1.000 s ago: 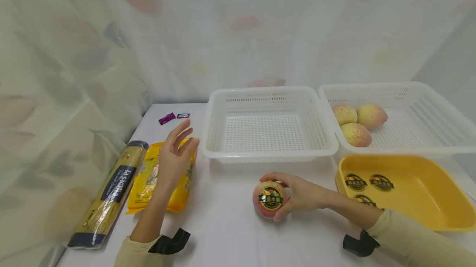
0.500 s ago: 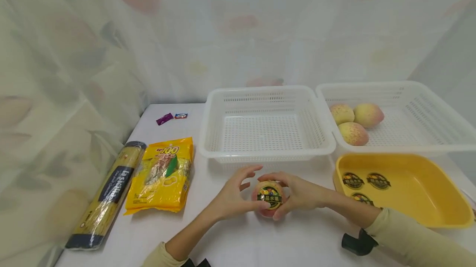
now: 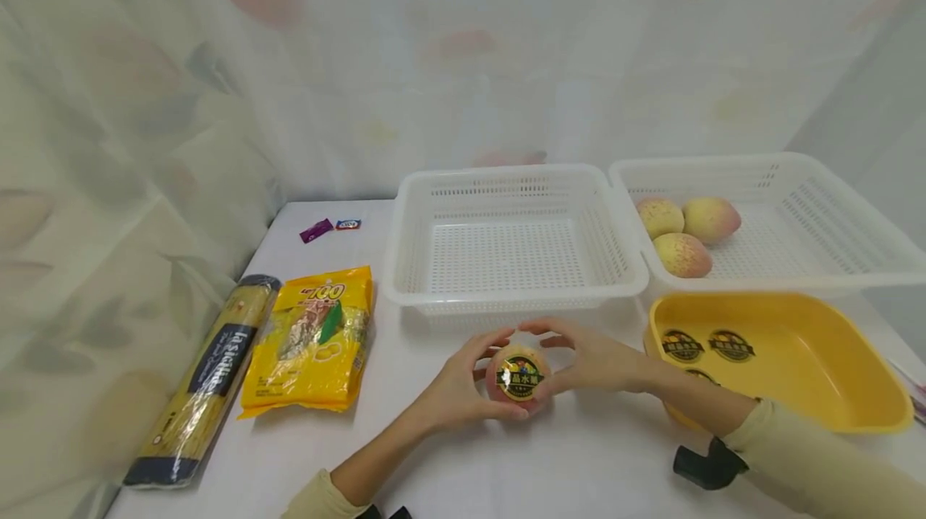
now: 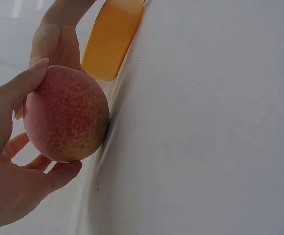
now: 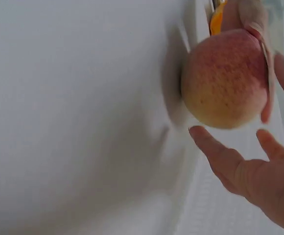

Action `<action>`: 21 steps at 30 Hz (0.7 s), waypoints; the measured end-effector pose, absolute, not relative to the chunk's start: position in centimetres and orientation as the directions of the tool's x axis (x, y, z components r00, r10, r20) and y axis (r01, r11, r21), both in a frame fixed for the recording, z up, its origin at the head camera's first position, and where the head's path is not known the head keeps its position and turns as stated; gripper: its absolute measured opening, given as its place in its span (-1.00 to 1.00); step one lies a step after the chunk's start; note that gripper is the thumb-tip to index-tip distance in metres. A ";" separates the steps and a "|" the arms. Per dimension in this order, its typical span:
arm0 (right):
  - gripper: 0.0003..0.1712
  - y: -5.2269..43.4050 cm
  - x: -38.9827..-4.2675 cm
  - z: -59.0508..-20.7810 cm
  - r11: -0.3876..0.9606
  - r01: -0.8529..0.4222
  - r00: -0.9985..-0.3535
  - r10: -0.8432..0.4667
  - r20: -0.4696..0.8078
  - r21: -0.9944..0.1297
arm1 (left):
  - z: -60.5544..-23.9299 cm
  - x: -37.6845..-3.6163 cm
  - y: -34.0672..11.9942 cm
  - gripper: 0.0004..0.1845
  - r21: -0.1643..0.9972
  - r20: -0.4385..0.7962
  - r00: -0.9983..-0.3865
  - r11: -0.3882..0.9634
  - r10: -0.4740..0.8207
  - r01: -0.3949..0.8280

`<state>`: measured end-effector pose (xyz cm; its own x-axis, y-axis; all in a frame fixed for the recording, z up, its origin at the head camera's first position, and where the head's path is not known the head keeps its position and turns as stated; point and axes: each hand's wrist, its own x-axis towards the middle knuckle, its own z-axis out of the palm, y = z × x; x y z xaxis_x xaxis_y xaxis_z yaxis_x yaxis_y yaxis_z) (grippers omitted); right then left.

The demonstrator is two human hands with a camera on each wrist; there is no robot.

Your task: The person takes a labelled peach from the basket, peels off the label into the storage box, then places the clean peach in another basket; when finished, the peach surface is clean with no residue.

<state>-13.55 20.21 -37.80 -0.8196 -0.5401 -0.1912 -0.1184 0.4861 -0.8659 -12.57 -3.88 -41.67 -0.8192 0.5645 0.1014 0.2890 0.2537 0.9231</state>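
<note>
A peach, red shading to yellow, sits on the white table in front of the middle basket. A round black and gold label lies on its top. My left hand holds the peach from its left side, thumb low at the front and fingers at the back. My right hand is spread on the other side. Its thumb reaches the label's right edge, while in the right wrist view its fingertips stand just off the peach.
Behind the hands stands a white perforated basket. A second basket at right holds three peaches. The yellow basin bears several labels inside. At left lie a yellow snack bag, a pasta pack and two small wrapped sweets.
My left hand came from over the snack bag to the peach and now grips it. The right hand has loosened its fingers from the peach.
</note>
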 end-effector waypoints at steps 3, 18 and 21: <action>-0.23 21.2 -13.7 -36.9 0.466 -0.029 -0.877 -0.437 -0.202 -0.884 | -41.7 -12.6 -3.8 -0.12 0.922 0.099 -0.823 0.260 0.559 0.287; -0.52 21.5 -11.9 -36.6 0.181 0.498 -0.699 -0.496 -0.516 -0.848 | -41.6 -12.4 -3.5 -0.21 0.913 0.120 -0.848 0.279 0.516 0.299; -0.51 20.8 -11.8 -36.5 0.206 0.499 -0.707 -0.464 -0.533 -0.841 | -41.6 -12.4 -3.4 -0.22 0.909 0.127 -0.849 0.282 0.513 0.307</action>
<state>-11.78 20.77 -36.49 -0.7072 -0.4640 -0.5335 0.4994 0.2064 -0.8415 -12.37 -3.39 -41.65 -0.8491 0.5127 0.1274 0.3066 0.2818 0.9092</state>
